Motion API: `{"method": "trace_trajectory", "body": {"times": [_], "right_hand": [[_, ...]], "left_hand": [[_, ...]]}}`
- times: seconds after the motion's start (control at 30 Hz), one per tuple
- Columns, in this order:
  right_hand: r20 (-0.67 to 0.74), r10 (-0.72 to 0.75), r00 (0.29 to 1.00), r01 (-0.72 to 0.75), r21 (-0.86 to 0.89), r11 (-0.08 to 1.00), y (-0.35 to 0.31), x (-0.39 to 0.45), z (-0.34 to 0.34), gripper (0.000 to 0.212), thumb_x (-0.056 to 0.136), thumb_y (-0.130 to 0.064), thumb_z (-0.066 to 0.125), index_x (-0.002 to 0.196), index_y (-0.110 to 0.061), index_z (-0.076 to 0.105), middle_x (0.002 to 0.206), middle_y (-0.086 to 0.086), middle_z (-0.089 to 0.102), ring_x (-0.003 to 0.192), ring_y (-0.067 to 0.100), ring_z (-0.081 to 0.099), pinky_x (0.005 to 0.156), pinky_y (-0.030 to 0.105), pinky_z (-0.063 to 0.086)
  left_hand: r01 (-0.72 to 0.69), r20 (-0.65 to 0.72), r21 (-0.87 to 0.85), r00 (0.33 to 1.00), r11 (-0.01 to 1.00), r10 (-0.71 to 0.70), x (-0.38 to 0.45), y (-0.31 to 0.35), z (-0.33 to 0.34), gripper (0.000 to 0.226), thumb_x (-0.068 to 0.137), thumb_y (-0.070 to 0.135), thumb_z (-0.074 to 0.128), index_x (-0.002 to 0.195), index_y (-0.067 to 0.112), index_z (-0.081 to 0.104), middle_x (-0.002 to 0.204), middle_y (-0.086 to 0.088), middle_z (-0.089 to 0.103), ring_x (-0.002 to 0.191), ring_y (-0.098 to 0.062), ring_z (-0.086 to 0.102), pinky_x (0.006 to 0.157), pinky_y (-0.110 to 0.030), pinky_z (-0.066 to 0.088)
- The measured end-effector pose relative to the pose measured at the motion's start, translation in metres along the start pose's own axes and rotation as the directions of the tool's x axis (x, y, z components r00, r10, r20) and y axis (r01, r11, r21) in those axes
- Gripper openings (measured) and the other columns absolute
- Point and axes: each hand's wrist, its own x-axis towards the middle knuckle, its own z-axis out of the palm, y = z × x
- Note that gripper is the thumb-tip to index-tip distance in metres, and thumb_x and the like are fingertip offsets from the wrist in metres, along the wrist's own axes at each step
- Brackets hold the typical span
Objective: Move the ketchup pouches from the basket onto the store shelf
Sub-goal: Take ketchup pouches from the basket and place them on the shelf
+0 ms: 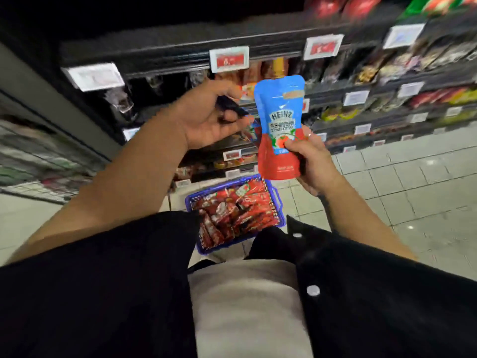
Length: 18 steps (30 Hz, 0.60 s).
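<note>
Right hand [308,161] fingers grasp the upright ketchup pouch [280,127] at its lower half; left hand [211,117] fingers loosely curled, released, just beside it.

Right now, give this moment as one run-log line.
right hand: grips Heinz pouch upright | left hand: holds nothing | basket: on floor, red pouches inside | shelf: ahead
</note>
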Motion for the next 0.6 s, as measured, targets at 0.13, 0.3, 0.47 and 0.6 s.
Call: {"method": "trace_trajectory", "body": {"times": [0.13, 0.3, 0.47, 0.6], "right_hand": [[-0.061, 0.004, 0.998, 0.000, 0.067, 0.998, -0.031, 0.004, -0.008, 0.043, 0.087, -0.018, 0.062, 0.125, 0.001, 0.060, 0.120, 0.025, 0.067, 0.099, 0.029, 0.066, 0.088, 0.042, 0.055], [-0.071, 0.125, 0.990, -0.101, 0.275, 0.956, -0.064, 0.017, -0.034, 0.039, 0.095, -0.028, 0.061, 0.124, -0.002, 0.060, 0.109, 0.017, 0.069, 0.089, 0.022, 0.066, 0.091, 0.040, 0.046], [0.010, 0.145, 0.989, -0.138, 0.372, 0.918, -0.110, 0.043, -0.066, 0.040, 0.098, -0.025, 0.059, 0.129, 0.001, 0.057, 0.117, 0.019, 0.071, 0.100, 0.025, 0.070, 0.083, 0.040, 0.060], [0.121, 0.159, 0.980, -0.185, 0.242, 0.952, -0.150, 0.072, -0.103, 0.043, 0.098, -0.033, 0.060, 0.132, -0.007, 0.058, 0.126, 0.020, 0.067, 0.114, 0.034, 0.066, 0.090, 0.052, 0.057]], "left_hand": [[-0.112, 0.141, 0.103, 0.985, 0.988, 0.097, -0.013, 0.019, 0.032, 0.017, 0.090, 0.032, 0.070, 0.087, 0.015, 0.068, 0.087, -0.009, 0.064, 0.076, -0.020, 0.060, 0.084, -0.040, 0.060], [-0.257, 0.209, 0.541, 0.963, 0.801, 0.169, -0.006, 0.035, 0.059, 0.022, 0.083, 0.041, 0.076, 0.099, 0.028, 0.072, 0.075, -0.001, 0.071, 0.076, -0.017, 0.069, 0.068, -0.029, 0.058], [-0.468, 0.194, 0.605, 0.871, 0.644, 0.451, 0.036, 0.042, 0.110, 0.025, 0.096, 0.019, 0.066, 0.118, 0.031, 0.066, 0.056, 0.022, 0.057, 0.053, 0.006, 0.056, 0.055, -0.009, 0.045], [-0.525, 0.095, 0.442, 0.834, 0.728, 0.544, 0.076, 0.047, 0.153, 0.026, 0.096, 0.004, 0.062, 0.114, 0.024, 0.065, 0.097, -0.005, 0.077, 0.089, -0.019, 0.072, 0.067, -0.038, 0.059]]}}
